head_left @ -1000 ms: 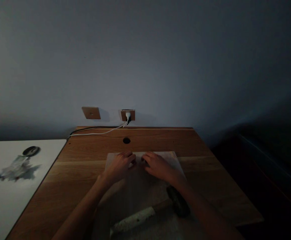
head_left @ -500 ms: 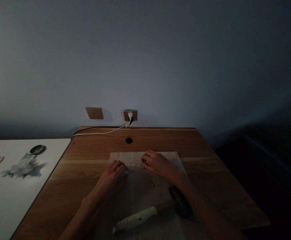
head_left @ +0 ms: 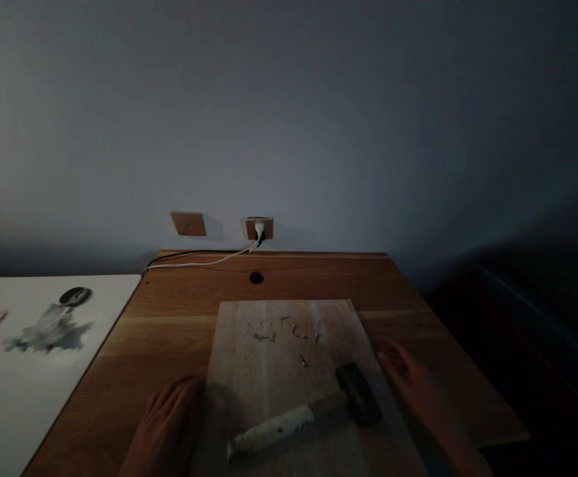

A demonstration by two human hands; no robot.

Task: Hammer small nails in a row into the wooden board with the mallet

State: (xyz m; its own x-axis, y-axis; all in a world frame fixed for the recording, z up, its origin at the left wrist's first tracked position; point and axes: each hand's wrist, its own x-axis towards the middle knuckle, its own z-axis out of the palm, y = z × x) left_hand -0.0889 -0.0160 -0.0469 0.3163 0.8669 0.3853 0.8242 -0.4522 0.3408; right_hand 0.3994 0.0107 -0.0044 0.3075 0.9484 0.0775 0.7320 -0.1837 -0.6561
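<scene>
A pale wooden board (head_left: 249, 377) lies on the brown desk, with several small metal screws (head_left: 303, 361) scattered on its far half. A row of small dark holes or marks runs near its far edge. A hammer (head_left: 273, 427) rests across the board's near half, its dark head to the right and its pale, stained handle to the left. Beside the board's left edge, my left hand (head_left: 167, 421) is low over the desk, fingers loosely bent and apparently holding nothing. My right hand (head_left: 405, 374) is beside the right edge, blurred, its fingers curled; whether it holds anything is unclear.
At left, a white table (head_left: 15, 411) bears a round dark object (head_left: 75, 296) and a crumpled clear plastic piece (head_left: 48, 328). Cables (head_left: 209, 264) run along the desk's back to a wall socket (head_left: 267, 229). A round hole (head_left: 256, 278) pierces the desk.
Both hands have drawn back from the far part of the board to its two sides, uncovering the screws. The hammer stays in about the same place.
</scene>
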